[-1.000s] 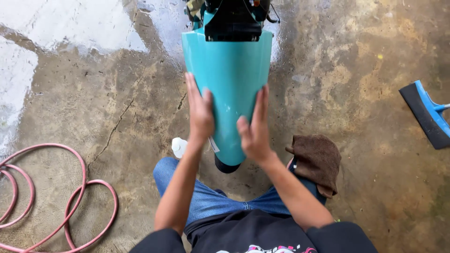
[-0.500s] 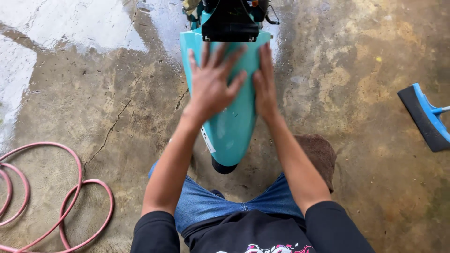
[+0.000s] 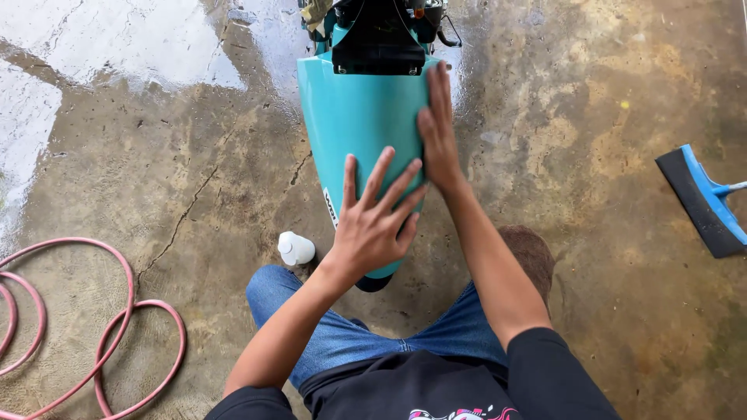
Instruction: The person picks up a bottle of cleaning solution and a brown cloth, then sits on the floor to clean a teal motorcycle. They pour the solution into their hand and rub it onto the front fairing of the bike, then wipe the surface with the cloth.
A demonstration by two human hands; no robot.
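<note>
A teal scooter front fender [image 3: 354, 124] stands before me, with black bodywork above it and a black tyre showing below. My left hand [image 3: 375, 220] lies flat on the lower part of the fender, fingers spread. My right hand [image 3: 437, 132] rests flat along the fender's right edge, higher up, fingers together. Neither hand holds anything. My knees in blue jeans are on either side of the wheel.
A small white bottle [image 3: 296, 248] lies on the concrete by my left knee. A brown cloth [image 3: 533, 253] sits behind my right arm. A pink hose [image 3: 93, 327] coils at lower left. A blue squeegee [image 3: 704, 201] lies at right. Wet patches cover the floor at upper left.
My left hand has slid down from the top of the fender to its lower part. My right hand stays high on the right edge. The view has shifted slightly.
</note>
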